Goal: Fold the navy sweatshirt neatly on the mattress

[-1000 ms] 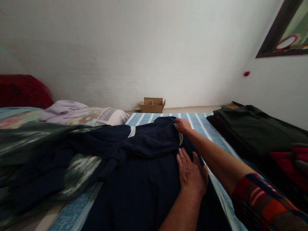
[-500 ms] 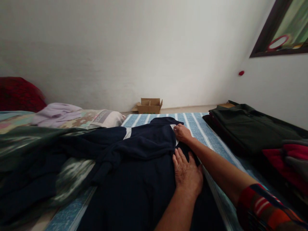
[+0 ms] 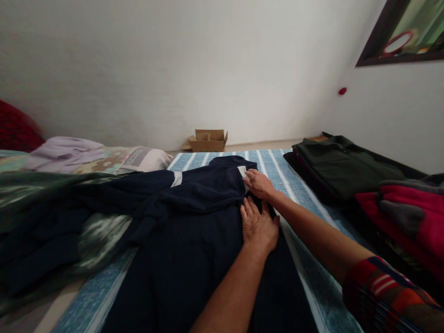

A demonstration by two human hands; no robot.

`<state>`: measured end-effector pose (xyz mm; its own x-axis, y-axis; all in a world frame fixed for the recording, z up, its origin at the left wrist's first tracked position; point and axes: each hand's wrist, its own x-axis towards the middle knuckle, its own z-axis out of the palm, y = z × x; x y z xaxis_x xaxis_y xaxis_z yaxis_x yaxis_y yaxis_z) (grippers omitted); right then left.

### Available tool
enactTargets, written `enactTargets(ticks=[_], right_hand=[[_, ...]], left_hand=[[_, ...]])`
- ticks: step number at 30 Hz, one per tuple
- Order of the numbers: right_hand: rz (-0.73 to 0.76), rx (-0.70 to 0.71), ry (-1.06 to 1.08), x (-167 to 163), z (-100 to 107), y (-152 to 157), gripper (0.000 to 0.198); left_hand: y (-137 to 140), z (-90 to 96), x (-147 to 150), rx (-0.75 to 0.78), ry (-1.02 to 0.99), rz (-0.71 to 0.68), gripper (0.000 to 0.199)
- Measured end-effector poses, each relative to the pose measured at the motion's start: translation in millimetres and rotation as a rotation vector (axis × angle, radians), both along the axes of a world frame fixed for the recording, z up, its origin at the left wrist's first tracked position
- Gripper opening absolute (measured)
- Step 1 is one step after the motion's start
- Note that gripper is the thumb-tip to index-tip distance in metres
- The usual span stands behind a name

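A dark navy long-sleeved top (image 3: 197,249) with white bands lies spread on a blue-and-white striped bed cover (image 3: 280,173). Its sleeves are laid across toward the left. My left hand (image 3: 258,226) rests flat on the right side of the top, fingers spread. Just beyond it, my right hand (image 3: 259,184) lies over a white band near the shoulder, fingers stretched out on the cloth. The undersides of its fingertips are hidden.
Folded dark green clothing (image 3: 343,166) and a pink and grey garment (image 3: 416,212) are piled at the right. On the left lie a green patterned cloth (image 3: 107,238), a lilac cloth (image 3: 65,152) and a pillow (image 3: 149,159). A cardboard box (image 3: 210,140) stands by the wall.
My right hand's fingers have gone from gripping the white band to lying flatter on it. My left hand stays on the top. The view has shifted a little down and right.
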<state>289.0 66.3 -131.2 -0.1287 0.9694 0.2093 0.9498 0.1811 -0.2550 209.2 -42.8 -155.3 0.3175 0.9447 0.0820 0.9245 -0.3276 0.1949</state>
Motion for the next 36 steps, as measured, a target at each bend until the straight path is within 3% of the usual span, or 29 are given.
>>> enactTargets(ticks=[4,10,13,15,18,25,31,36], right_hand=[[0.003,0.073,0.09,10.6,13.0,-68.1,0.035],[0.214,0.318,0.311,3.0,12.8,-212.4,0.026],[0.268,0.268,0.242,-16.6,-1.0,-270.0,0.028],[0.303,0.154,0.174,-28.3,-11.9,-292.9,0.043],[0.355,0.023,0.127,-36.6,-21.6,-305.2,0.059],[0.355,-0.003,0.118,-34.5,-13.8,-301.8,0.054],[0.418,0.192,0.078,-38.1,-25.8,-310.7,0.039],[0.516,0.422,0.056,-37.2,-32.9,-319.3,0.033]], left_hand=[[0.4,0.8,-0.1,0.002,0.02,-0.029,0.066],[3.1,1.4,0.8,-0.083,0.07,-0.052,0.062],[3.2,1.2,2.3,-0.034,0.058,-0.036,0.066],[3.4,1.7,3.1,-0.018,0.069,-0.043,0.066],[4.9,5.7,2.8,-0.053,0.09,-0.04,0.066],[-9.6,22.9,-19.4,-0.051,0.091,-0.192,0.054],[-37.7,15.7,-44.1,-0.134,0.1,-0.239,0.063],[-41.5,10.7,-47.4,-0.114,0.095,-0.244,0.065]])
